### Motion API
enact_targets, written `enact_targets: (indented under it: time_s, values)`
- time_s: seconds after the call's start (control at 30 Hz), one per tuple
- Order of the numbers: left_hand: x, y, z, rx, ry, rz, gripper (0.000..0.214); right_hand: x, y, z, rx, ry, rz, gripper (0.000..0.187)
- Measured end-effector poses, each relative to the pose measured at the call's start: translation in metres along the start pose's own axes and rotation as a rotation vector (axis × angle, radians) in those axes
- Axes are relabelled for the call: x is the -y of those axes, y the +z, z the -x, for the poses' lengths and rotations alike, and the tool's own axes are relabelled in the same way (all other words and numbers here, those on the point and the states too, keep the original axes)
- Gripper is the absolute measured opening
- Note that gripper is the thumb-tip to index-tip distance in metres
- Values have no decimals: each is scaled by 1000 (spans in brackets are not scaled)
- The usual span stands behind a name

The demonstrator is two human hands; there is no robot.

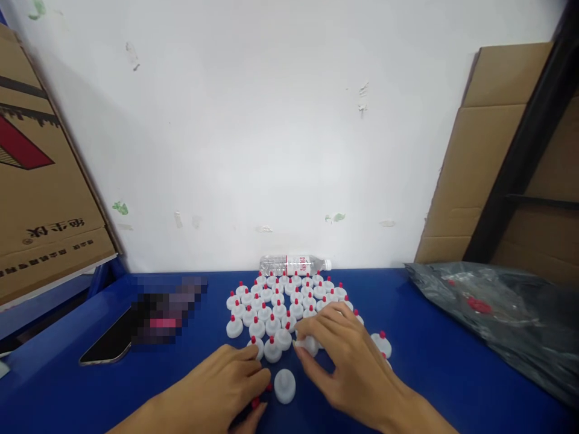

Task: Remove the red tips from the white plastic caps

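Note:
Many round white plastic caps with small red tips stand in a cluster on the blue table. My right hand curls over the cluster's near right side, thumb and fingers closed about a white cap. At the near left edge, my left hand has bent fingers, with a small red tip between thumb and fingers. A second bit of red shows beside its fingertips. Between my hands lies a white cap without a red tip. My right hand hides some of the caps behind it.
A clear plastic bottle lies along the wall behind the caps. On the left rests a phone beside a blurred patch. A grey plastic bag with red pieces covers the right side. Cardboard leans at both sides.

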State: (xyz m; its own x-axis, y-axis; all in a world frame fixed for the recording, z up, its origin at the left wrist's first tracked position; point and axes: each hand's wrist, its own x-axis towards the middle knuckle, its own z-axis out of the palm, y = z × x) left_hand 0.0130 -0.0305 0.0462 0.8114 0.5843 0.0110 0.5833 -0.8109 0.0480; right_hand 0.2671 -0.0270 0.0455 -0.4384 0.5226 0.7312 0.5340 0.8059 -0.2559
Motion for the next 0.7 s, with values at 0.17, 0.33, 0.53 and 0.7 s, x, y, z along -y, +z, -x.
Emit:
enact_targets:
  time_s: [0.17, 0.33, 0.53, 0.7]
  values:
    - [-1, -5, -2, 78, -26, -58, 9, 0, -2, 4, 151, 56, 25, 7]
    - [1, -5, -3, 16, -23, -81, 12, 1, 0, 8, 296, 69, 52, 12]
    - [2, -7, -3, 27, -29, -78, 9, 4, 1, 9, 277, 78, 11, 11]
    - [6, -6, 0, 2, -39, -72, 6, 3, -1, 4, 252, 51, 41, 22]
